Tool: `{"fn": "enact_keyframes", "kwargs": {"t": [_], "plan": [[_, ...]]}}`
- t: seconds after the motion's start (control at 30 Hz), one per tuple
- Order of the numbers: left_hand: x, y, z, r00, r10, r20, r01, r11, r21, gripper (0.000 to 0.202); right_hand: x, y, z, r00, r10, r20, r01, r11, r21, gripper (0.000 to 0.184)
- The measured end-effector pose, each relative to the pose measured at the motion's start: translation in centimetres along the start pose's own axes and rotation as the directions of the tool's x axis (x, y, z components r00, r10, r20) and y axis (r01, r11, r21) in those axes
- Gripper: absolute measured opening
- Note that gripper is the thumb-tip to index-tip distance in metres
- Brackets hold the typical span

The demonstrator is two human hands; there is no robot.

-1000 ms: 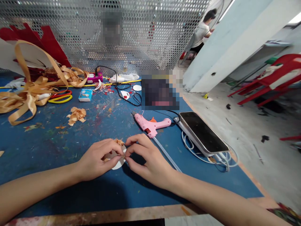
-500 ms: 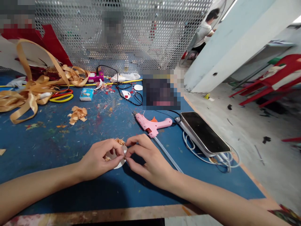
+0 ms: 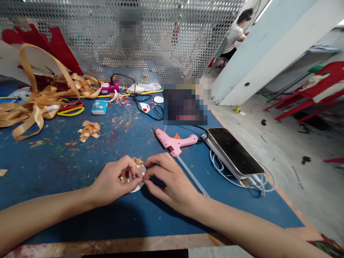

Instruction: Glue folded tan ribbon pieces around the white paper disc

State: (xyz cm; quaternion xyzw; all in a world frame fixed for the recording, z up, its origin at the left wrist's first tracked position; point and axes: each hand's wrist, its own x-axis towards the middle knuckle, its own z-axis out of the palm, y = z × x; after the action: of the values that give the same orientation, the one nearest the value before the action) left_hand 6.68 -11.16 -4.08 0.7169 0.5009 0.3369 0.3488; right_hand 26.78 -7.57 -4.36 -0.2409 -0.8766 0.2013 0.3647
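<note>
My left hand and my right hand meet over a small white paper disc that lies on the blue table. Both hands pinch at the disc's edge, fingertips touching. Bits of tan ribbon stick up from the disc behind my left fingers. Most of the disc is hidden under my left hand. A pink glue gun lies just beyond my right hand, its clear glue stick running along my right wrist.
A phone on white cables lies at the right. Tan ribbon coils, ribbon scraps, a small blue box, black cords and a perforated metal screen are at the back. Red chairs stand on the floor; a person sits far behind.
Almost nothing: both hands stay pinched on the disc, with only slight finger shifts and a small camera move.
</note>
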Motion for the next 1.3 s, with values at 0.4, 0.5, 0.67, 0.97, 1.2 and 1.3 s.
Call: {"fn": "enact_keyframes", "kwargs": {"t": [0.4, 0.5, 0.67, 0.97, 1.2, 1.3], "plan": [[0.3, 0.3, -0.3, 0.998, -0.024, 0.059, 0.031, 0.992, -0.125, 0.029, 0.1, -0.1, -0.5, 0.999, 0.029, -0.025, -0.028, 0.998, 0.064, 0.007], [0.2, 0.3, -0.4, 0.997, -0.003, 0.076, 0.014, 0.989, -0.147, 0.029, 0.1, 0.0, -0.6, 0.999, 0.026, 0.022, -0.029, 0.991, 0.127, 0.009], [0.2, 0.3, -0.3, 0.995, 0.061, 0.083, -0.043, 0.977, -0.207, 0.029, 0.2, 0.0, -0.6, 0.998, 0.032, 0.047, -0.041, 0.979, 0.199, 0.009], [0.0, -0.9, -1.7, 0.986, 0.169, 0.008, -0.169, 0.985, -0.042, 0.025, 1.4, 5.3, -6.9, 0.991, 0.129, -0.033, -0.130, 0.884, -0.449, 0.017], [0.5, -1.4, -2.5, 0.997, 0.017, 0.079, -0.012, 0.998, -0.057, 0.027, -0.1, 10.5, -6.7, 0.961, 0.240, 0.134, -0.081, 0.712, -0.697, 0.058], [0.8, -1.4, -2.6, 0.989, -0.045, 0.139, 0.055, 0.996, -0.070, 0.026, 0.1, 10.3, -6.3, 0.961, 0.229, 0.155, -0.054, 0.704, -0.708, 0.052]]}}
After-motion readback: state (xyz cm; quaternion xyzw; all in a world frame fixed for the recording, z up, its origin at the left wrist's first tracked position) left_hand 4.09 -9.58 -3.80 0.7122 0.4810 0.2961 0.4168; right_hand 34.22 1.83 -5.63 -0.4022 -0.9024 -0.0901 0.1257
